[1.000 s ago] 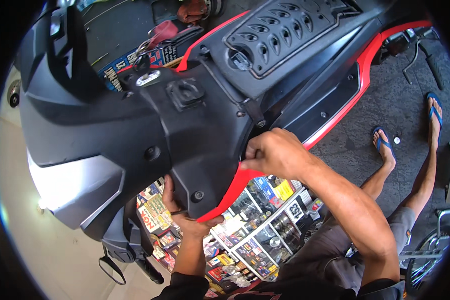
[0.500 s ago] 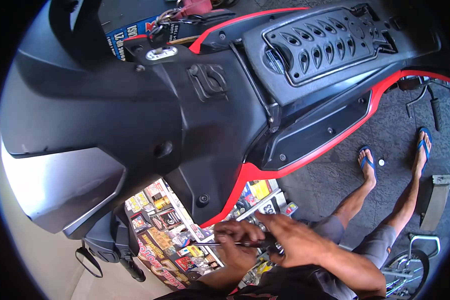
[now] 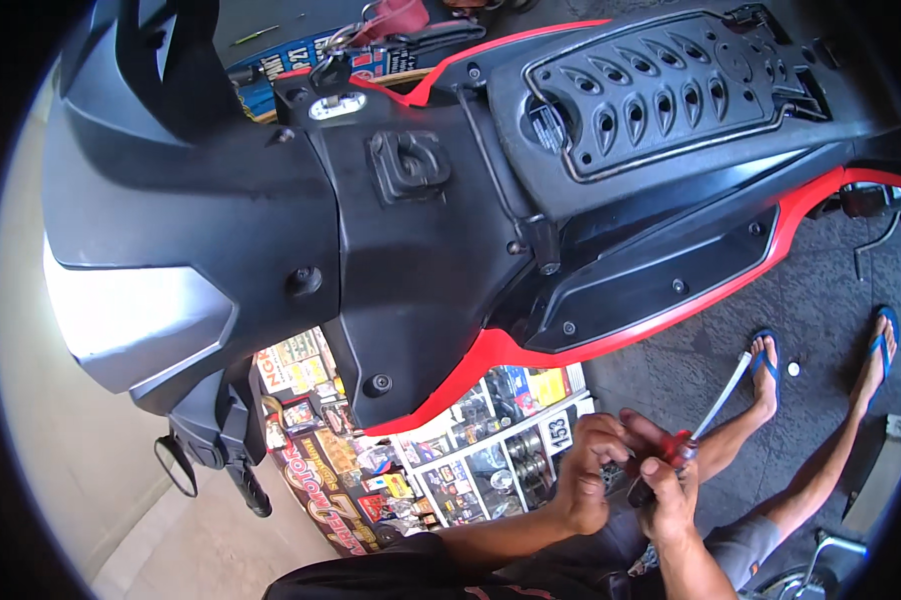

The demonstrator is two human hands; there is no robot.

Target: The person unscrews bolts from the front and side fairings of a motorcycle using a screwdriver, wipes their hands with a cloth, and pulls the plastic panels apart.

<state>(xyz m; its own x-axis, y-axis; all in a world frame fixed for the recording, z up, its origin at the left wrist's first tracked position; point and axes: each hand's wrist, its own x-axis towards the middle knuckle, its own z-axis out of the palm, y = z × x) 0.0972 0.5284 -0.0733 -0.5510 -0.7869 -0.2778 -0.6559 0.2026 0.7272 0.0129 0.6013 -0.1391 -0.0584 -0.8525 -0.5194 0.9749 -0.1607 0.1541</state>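
Note:
My right hand is closed round the handle of a screwdriver. Red and dark parts of the handle show between the fingers, and the bare metal shaft slants up and to the right. Close beside it, my left hand has its fingers curled near the handle; whether they hold anything is hidden. Beyond both hands lies a large motorcycle body of black plastic with red edging. Screw heads dot its panels, including a recessed screw on the near corner.
A perforated black plate tops the body at the right. Below it stands a display case of packaged parts. A mirror and a handlebar grip stick out at lower left. A person's sandalled feet stand on the dark floor.
The screwdriver has swung from pointing left to pointing up and right. My right hand now grips its handle; my left hand has moved right, alongside. The view has shifted slightly.

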